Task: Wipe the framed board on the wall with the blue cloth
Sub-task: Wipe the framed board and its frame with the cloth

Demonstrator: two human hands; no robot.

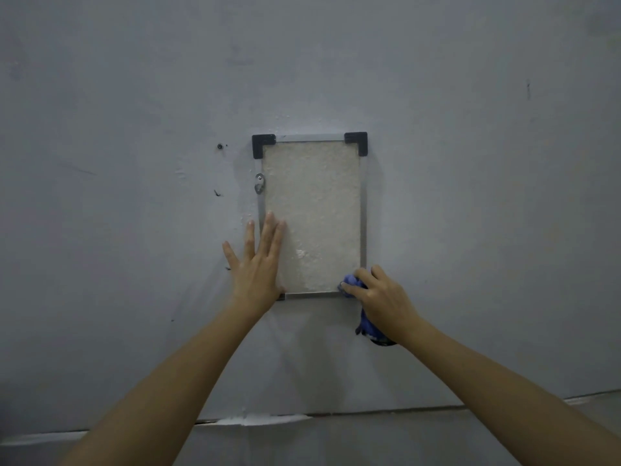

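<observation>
Right grip (379,297) clutches blue cloth (368,326) | on framed board (312,203) lower-right corner

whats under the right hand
A bunched blue cloth, held at the board's lower right corner, its tail hanging below the right hand. That corner itself is covered and cannot be seen.

board: framed board (312,213) hangs upright on grey wall (470,163)
left hand (257,264): flat, fingers straight, pressing board's lower left edge
right hand (379,297): grips bunched blue cloth (351,282) at lower right corner
</observation>
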